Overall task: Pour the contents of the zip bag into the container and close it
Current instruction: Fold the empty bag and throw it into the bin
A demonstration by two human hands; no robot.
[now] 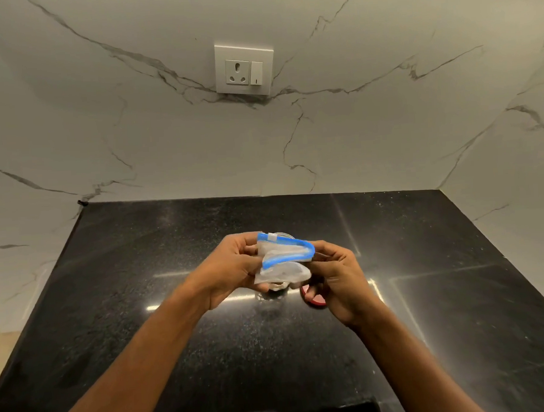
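Both hands, left (pixel 228 264) and right (pixel 337 275), pinch the zip bag (pixel 281 262) by its blue seal, apparently opening it above the worktop (pixel 458 290) for pouring.

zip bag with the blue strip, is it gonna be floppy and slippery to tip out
Probably floppy: the zip bag crumples and its blue strip bends between both hands. Likely light, since it hangs from pinched fingers. The clear glossy film may be slippery.

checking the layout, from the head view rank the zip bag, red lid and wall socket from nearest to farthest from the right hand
1. zip bag: pinched in the right hand, its other end in the left hand.
2. red lid: on the counter, just below that hand.
3. wall socket: up on the marble wall, farthest.
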